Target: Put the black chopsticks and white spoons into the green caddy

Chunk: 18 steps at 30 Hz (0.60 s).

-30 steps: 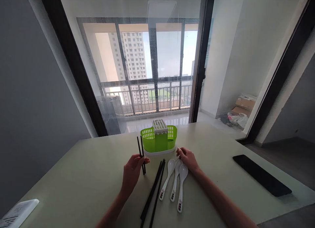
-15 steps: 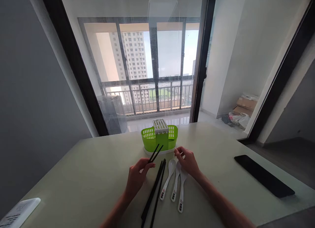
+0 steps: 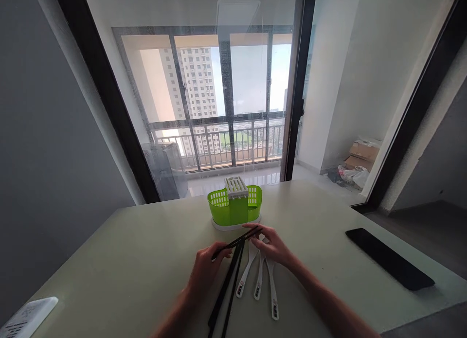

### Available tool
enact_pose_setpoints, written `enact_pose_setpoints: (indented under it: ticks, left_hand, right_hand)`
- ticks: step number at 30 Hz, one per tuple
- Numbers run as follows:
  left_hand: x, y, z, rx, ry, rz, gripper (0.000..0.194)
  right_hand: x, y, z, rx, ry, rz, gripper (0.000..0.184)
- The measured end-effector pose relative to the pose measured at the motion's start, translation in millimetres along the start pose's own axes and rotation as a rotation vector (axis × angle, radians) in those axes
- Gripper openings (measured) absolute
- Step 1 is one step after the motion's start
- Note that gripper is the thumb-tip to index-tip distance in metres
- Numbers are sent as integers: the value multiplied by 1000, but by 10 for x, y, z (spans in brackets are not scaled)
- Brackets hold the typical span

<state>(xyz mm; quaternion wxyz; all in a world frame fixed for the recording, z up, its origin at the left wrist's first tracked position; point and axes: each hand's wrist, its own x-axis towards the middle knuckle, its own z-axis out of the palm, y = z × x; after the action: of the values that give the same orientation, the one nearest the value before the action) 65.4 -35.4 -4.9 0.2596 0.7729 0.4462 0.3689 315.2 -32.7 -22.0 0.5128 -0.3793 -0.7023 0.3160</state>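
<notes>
A pair of black chopsticks (image 3: pixel 238 241) is stretched between my two hands above the table. My left hand (image 3: pixel 209 262) is closed on their lower left end. At the other end, the fingers of my right hand (image 3: pixel 269 244) pinch the tips. Several more black chopsticks (image 3: pixel 226 289) lie lengthwise on the table below, between my forearms. Three white spoons (image 3: pixel 260 279) with printed handles lie beside them, their bowls partly hidden under my right hand. Just beyond my hands stands a green cutlery basket (image 3: pixel 239 210) with a white slotted top and white base.
The pale table (image 3: pixel 146 260) reaches to a glass sliding door at the back. A long black flat object (image 3: pixel 388 257) lies on the right side. At the left front corner sits a white object with dark print (image 3: pixel 31 316).
My left hand has tilted the chopsticks down to the right. My right hand has come left and taken hold of their far end. The rightmost spoon's handle has shifted slightly right.
</notes>
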Motion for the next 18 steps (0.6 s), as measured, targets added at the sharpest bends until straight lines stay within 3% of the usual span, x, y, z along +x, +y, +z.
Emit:
enact_pose_setpoints:
  ticks: [7, 18]
  left_hand:
    - [-7, -28, 15, 1, 14, 7, 22]
    - [-1, -88, 14, -33, -87, 116, 30]
  right_hand:
    - [1, -85, -4, 392, -137, 94, 44]
    - [85, 54, 100, 314, -21, 111, 51]
